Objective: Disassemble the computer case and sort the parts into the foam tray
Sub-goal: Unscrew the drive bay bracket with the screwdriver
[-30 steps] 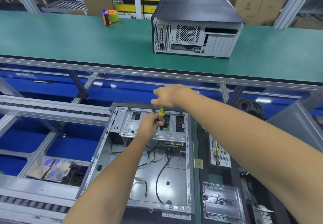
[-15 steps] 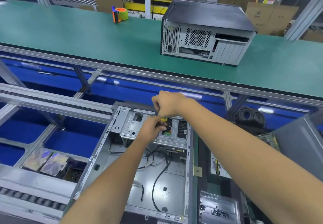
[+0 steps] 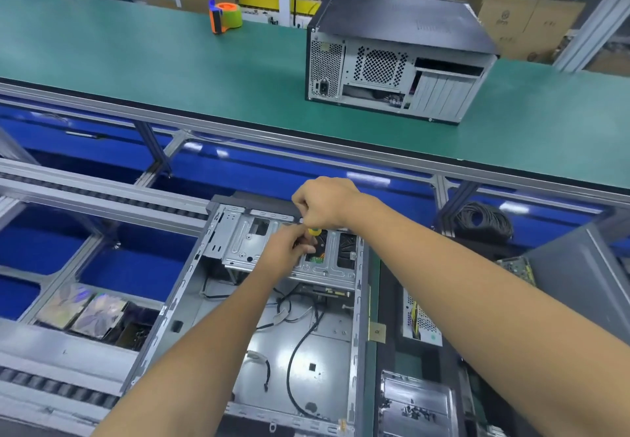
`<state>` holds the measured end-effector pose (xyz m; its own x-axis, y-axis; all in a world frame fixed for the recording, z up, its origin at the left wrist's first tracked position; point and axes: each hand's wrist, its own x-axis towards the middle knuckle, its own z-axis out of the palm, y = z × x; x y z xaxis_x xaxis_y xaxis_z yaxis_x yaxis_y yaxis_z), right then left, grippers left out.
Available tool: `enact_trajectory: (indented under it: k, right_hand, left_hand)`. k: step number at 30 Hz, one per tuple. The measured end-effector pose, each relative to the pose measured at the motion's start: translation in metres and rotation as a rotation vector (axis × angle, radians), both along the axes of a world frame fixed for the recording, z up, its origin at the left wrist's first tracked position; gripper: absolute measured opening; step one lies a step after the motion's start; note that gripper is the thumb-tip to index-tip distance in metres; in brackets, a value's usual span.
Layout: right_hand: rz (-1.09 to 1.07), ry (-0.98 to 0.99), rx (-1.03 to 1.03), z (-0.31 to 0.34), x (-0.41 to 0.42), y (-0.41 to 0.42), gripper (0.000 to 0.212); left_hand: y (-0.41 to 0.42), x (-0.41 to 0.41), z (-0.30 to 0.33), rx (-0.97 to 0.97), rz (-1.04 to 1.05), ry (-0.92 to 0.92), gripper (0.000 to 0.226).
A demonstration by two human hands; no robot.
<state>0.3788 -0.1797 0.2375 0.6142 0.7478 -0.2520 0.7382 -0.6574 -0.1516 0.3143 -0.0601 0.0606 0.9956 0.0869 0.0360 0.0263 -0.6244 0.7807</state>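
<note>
Open case (image 3: 272, 334) lies before the conveyor (image 3: 170, 71); closed case (image 3: 399, 58) stands on it, apparently far right.

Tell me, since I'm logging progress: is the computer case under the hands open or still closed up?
Open. The computer case lies with its side panel off, so its bare metal floor, loose cables and drive cage show.

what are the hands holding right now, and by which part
Both hold one screwdriver over the open case. The right hand has its grip on the top of the yellow handle; the left hand pinches lower down, near the shaft.
</note>
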Motion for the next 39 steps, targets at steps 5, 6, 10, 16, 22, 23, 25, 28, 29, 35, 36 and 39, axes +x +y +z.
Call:
enact_trajectory:
  k: [5,6,10,16,22,23,25,28,29,35,36,39]
  right_hand:
    - [0.002,-0.017,-0.038,0.0,0.006,-0.013,0.018]
    - [0.031,-0.039,-0.043,0.0,0.006,-0.016,0.019]
    - [0.186,-0.124,-0.125,0.006,0.004,-0.019,0.015]
    - [0.175,-0.091,-0.058,0.001,-0.001,0.002,0.021]
    - [-0.249,-0.118,0.047,-0.005,-0.003,0.008,0.024]
    - [-0.257,-0.179,-0.028,-0.005,-0.004,0.011,0.025]
    - [-0.27,-0.243,-0.161,-0.001,-0.006,0.017,0.024]
    - [-0.203,-0.031,-0.154,0.006,-0.002,0.026,0.014]
    - [-0.177,0.067,-0.099,0.008,-0.001,0.026,0.012]
    - [-0.15,0.126,0.008,0.006,0.001,0.02,0.022]
    - [-0.146,0.129,-0.007,0.005,0.002,0.02,0.022]
    - [-0.095,0.004,-0.044,0.004,0.002,0.021,0.019]
  left_hand:
    - [0.001,0.0,-0.002,-0.009,-0.036,-0.044,0.01]
    - [0.001,0.0,-0.001,0.001,-0.053,-0.048,0.01]
    - [0.003,0.002,0.002,-0.018,-0.083,-0.032,0.017]
    - [0.004,0.0,0.006,-0.147,-0.064,0.011,0.021]
    - [0.001,0.001,0.009,-0.166,-0.022,-0.016,0.021]
    - [0.001,0.0,0.009,-0.17,-0.019,-0.014,0.019]
    - [0.001,0.001,0.007,-0.195,-0.019,0.003,0.013]
    - [0.002,0.001,0.005,-0.248,0.014,0.021,0.007]
    - [0.003,0.0,0.005,-0.257,0.017,0.024,0.009]
    - [0.006,-0.002,0.01,-0.356,-0.032,0.028,0.016]
    - [0.006,-0.002,0.01,-0.383,-0.054,0.028,0.02]
    - [0.007,-0.001,0.011,-0.419,-0.046,0.069,0.02]
